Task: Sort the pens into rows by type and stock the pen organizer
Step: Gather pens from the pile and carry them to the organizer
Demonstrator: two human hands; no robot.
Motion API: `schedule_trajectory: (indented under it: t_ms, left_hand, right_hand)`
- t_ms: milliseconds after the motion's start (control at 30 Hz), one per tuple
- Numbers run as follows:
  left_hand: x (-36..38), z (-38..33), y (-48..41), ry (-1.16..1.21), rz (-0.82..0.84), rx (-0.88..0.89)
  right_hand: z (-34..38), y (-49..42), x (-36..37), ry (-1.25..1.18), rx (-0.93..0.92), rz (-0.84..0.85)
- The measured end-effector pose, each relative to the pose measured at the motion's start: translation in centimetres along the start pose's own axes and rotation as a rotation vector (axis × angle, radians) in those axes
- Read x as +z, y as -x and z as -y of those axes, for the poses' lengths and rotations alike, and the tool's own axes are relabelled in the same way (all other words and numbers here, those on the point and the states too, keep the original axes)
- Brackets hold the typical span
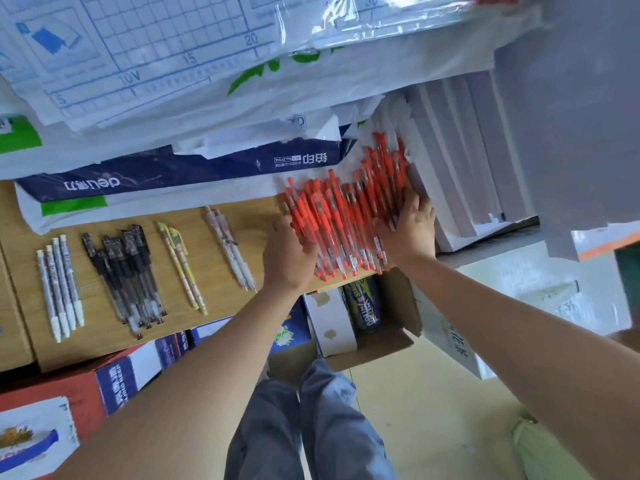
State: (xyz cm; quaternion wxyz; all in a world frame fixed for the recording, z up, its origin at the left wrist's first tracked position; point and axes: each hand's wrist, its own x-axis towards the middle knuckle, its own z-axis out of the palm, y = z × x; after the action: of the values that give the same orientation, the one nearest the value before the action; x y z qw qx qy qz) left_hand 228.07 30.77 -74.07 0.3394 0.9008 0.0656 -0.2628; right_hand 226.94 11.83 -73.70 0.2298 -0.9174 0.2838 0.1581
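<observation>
Our left hand (287, 258) and right hand (410, 230) bracket the red pens (346, 209) on the desk (207, 261), grip flat, fingers straight, holding nothing. Cardboard box (403, 306) below holds a can (363, 306).

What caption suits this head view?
Left hand and right hand flank red pens on a shelf beside black pens.

Bare forearms (194, 375), grey-blue trousers (332, 427)

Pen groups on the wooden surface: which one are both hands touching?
The red pens, the large pile at the right end, flanked by the left hand and right hand.
</observation>
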Motion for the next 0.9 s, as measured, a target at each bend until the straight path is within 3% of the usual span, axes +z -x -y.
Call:
schedule_trajectory:
  t_ms: [233, 500, 900]
  left_hand:
    - [0.7, -2.2, -0.1, 0.016, 0.020, -0.032]
    - [-2.2, -0.7, 1.8, -0.044, 0.053, -0.021]
    - [-2.8, 0.5, 2.8, 0.052, 0.165, -0.040]
  right_hand:
    - [-0.3, -0.3, -0.6, 0.025, -0.040, 0.013]
    - [0.8, 2.0, -0.4, -0.063, -0.213, -0.150]
    - [3.0, 3.6, 0.4, -0.073, -0.232, 0.074]
